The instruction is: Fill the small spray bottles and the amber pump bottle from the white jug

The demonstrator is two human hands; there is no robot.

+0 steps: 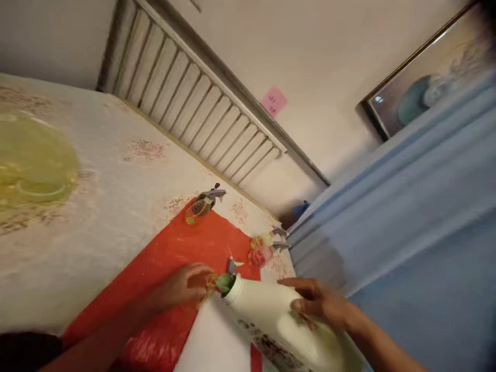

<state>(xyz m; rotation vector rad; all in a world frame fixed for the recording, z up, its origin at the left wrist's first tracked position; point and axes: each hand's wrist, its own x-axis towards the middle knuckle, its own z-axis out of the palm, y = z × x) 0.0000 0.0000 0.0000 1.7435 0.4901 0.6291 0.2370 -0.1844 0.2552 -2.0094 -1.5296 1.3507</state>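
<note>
A large cream vase (267, 305) with a dark printed pattern lies tilted, its mouth toward the left. My right hand (315, 302) is wrapped over its side, thumb and fingers pressed on the surface. Something green (225, 283) shows in the mouth of the vase. Just left of that mouth is my left hand (197, 281), fingers curled by a small yellowish translucent thing (211, 284) whose kind I cannot make out. Under my left hand spreads a red sheet (182, 253). A small grey and white item (233, 264) sits beyond the vase mouth.
On the sheet's far corner stands a small clear and dark item with a grey top (203, 204). Yellow and pink round items (259, 250) lie further right. A yellow translucent bowl-like container (39, 160) is at left. A radiator (194, 98) and blue curtain (387, 217) border the table.
</note>
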